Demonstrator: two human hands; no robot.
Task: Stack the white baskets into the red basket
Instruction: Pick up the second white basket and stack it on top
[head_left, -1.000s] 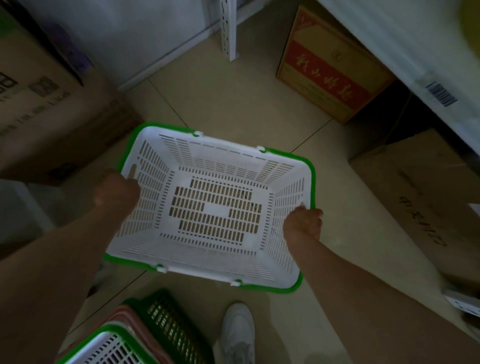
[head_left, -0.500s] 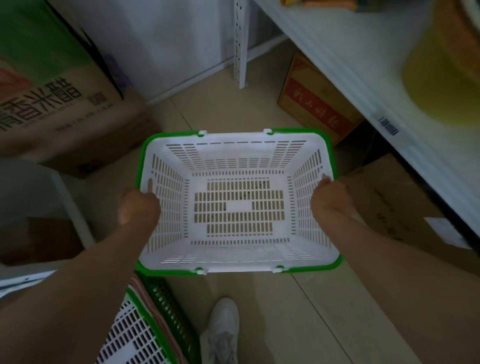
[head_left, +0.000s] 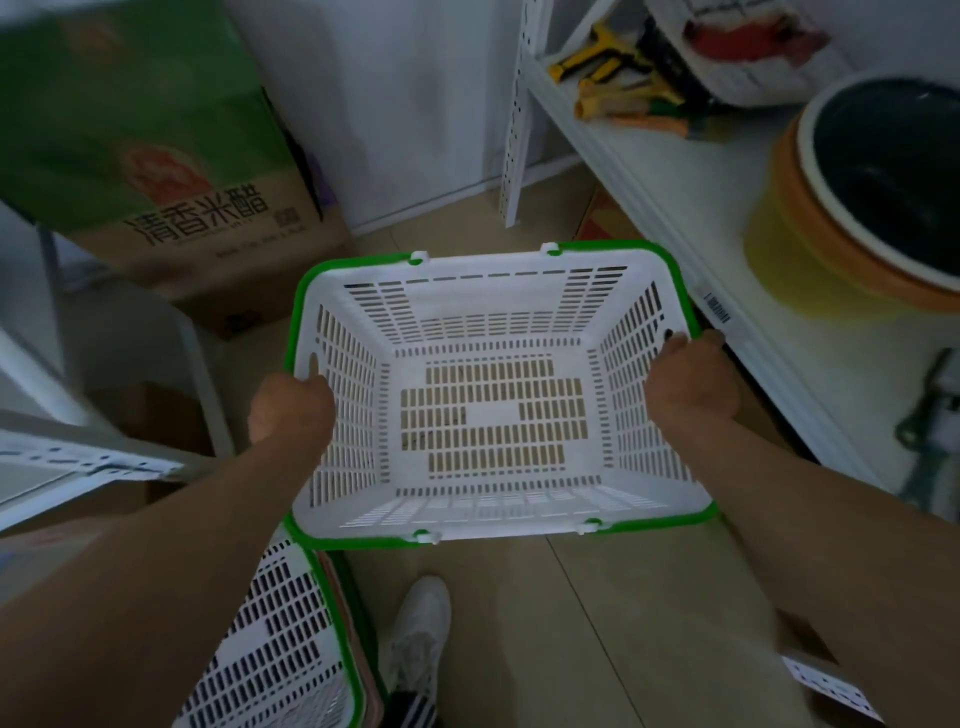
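A white slotted basket with a green rim (head_left: 493, 410) hangs level in the air in front of me, empty. My left hand (head_left: 288, 410) grips its left side wall and my right hand (head_left: 688, 384) grips its right side wall. Below my left forearm, on the floor, another white basket with a green rim (head_left: 283, 634) sits nested inside a reddish basket (head_left: 349, 613), of which only a thin edge shows. A dark green basket edge lies just outside that.
A white shelf (head_left: 691, 218) runs along the right with a yellow and orange bucket (head_left: 831, 249) and tools on it. A large cardboard box (head_left: 171, 208) stands at the left. My white shoe (head_left: 423, 629) is on the tiled floor below the held basket.
The held basket has swung from a tilted pose to level and risen toward me. My view has lifted, bringing the shelf and bucket into sight. Both hands have kept their grip.
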